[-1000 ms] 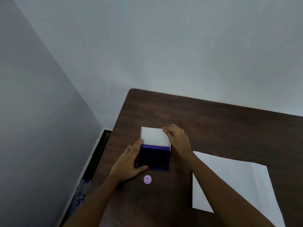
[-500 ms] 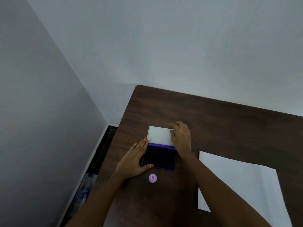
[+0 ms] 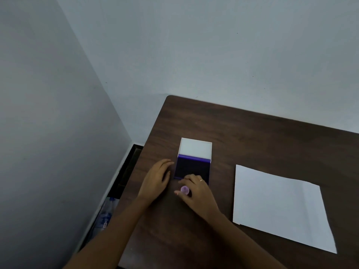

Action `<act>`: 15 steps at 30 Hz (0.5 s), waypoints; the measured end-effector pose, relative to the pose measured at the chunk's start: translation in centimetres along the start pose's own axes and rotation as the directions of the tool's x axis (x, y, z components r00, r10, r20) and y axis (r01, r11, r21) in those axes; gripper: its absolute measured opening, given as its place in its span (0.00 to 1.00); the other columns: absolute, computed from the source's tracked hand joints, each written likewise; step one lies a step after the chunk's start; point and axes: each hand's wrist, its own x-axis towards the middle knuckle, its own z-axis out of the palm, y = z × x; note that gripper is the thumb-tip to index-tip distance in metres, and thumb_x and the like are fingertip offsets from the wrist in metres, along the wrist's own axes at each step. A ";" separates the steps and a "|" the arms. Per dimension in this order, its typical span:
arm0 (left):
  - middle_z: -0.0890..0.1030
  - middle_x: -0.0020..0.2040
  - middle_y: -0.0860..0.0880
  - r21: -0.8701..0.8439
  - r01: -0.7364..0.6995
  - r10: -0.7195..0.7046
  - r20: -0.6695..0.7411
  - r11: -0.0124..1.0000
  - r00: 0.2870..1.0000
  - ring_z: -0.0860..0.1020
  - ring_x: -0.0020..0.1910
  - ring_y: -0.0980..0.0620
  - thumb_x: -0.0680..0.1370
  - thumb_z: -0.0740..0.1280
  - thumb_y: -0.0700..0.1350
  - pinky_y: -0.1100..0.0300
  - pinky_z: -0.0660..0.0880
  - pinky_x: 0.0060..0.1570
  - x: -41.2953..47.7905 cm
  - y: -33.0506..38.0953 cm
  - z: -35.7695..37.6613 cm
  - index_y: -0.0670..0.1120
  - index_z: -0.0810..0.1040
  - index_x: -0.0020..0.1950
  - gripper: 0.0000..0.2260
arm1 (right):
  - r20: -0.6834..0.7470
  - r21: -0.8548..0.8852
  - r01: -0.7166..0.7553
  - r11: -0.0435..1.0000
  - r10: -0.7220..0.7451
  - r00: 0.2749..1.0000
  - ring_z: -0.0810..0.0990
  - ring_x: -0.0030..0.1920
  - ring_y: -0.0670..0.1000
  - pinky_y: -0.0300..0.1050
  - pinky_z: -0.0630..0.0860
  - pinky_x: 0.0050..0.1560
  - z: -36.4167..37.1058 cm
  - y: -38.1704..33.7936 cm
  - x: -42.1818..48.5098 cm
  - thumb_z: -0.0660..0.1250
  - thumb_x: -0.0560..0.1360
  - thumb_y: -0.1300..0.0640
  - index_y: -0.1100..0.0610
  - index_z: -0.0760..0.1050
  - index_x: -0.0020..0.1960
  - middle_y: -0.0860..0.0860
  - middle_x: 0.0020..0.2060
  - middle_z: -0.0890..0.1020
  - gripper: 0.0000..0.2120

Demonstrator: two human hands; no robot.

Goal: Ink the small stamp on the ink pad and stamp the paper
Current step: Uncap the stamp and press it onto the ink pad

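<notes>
Small stamp [image 3: 184,189], pale purple and round, sits on the dark wood worktop [image 3: 252,136] just in front of the ink pad [image 3: 192,169]. Right hand [image 3: 196,193] has thumb and fingers curled around it, touching; can't tell if it's lifted. Pad lies open, white lid [image 3: 195,149] folded back away from the person. Left hand [image 3: 157,179] rests flat, fingers loosely spread, against the pad's left edge. White paper [image 3: 279,206] lies well apart to the right.

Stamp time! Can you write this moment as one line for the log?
right hand: closing on small stamp | left hand: beside ink pad, open | lid: open | paper: unstamped
</notes>
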 end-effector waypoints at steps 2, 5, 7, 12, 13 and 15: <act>0.74 0.64 0.43 -0.016 0.000 0.000 -0.028 1.000 1.000 0.71 0.63 0.51 0.76 0.63 0.37 0.61 0.63 0.62 -0.9 0.3 0.1 0.43 0.72 0.62 0.15 | 0.029 -0.038 -0.017 0.999 0.018 0.999 0.71 0.58 0.49 0.35 0.62 0.56 0.6 0.0 -0.5 0.64 0.74 0.51 0.55 0.71 0.59 0.52 0.60 0.75 0.16; 0.75 0.61 0.44 -0.062 0.025 -0.028 -0.051 0.998 0.998 0.71 0.60 0.53 0.76 0.62 0.36 0.63 0.64 0.61 -2.2 0.9 0.6 0.43 0.73 0.60 0.13 | 0.070 -0.009 -0.115 0.993 0.115 0.991 0.70 0.61 0.51 0.37 0.64 0.59 1.1 0.1 -0.7 0.61 0.76 0.57 0.58 0.70 0.61 0.55 0.63 0.73 0.14; 0.76 0.60 0.44 -0.137 0.053 -0.059 -0.041 0.989 0.997 0.71 0.59 0.55 0.77 0.62 0.37 0.62 0.65 0.60 -3.1 1.5 1.0 0.43 0.73 0.59 0.12 | 0.081 0.048 -0.178 0.983 0.173 0.982 0.71 0.61 0.52 0.39 0.65 0.59 1.0 0.0 -0.5 0.61 0.76 0.58 0.60 0.71 0.60 0.56 0.61 0.73 0.13; 0.77 0.57 0.45 -0.370 0.127 -0.118 0.048 0.920 0.992 0.75 0.56 0.51 0.75 0.66 0.39 0.57 0.71 0.59 -4.2 3.2 1.4 0.45 0.73 0.58 0.12 | 0.011 0.561 -0.388 0.731 0.462 0.887 0.78 0.49 0.49 0.35 0.71 0.49 -0.4 -0.8 -0.2 0.68 0.71 0.60 0.55 0.77 0.48 0.53 0.48 0.80 0.06; 0.77 0.56 0.45 -0.407 0.140 -0.131 0.050 0.903 0.990 0.76 0.56 0.51 0.74 0.67 0.39 0.58 0.72 0.58 -4.2 3.6 1.4 0.45 0.73 0.59 0.13 | 0.037 0.662 -0.414 0.624 0.525 0.851 0.78 0.48 0.48 0.35 0.71 0.47 -0.8 -0.8 -0.2 0.69 0.71 0.60 0.53 0.77 0.47 0.51 0.46 0.81 0.06; 0.78 0.55 0.46 -0.458 0.143 -0.152 0.017 0.877 0.988 0.76 0.54 0.54 0.73 0.69 0.38 0.65 0.73 0.56 -4.0 4.4 1.4 0.44 0.74 0.58 0.15 | 0.157 0.794 -0.453 0.406 0.583 0.797 0.79 0.50 0.50 0.38 0.75 0.48 -1.5 -0.5 -0.2 0.69 0.71 0.59 0.56 0.77 0.50 0.52 0.47 0.81 0.09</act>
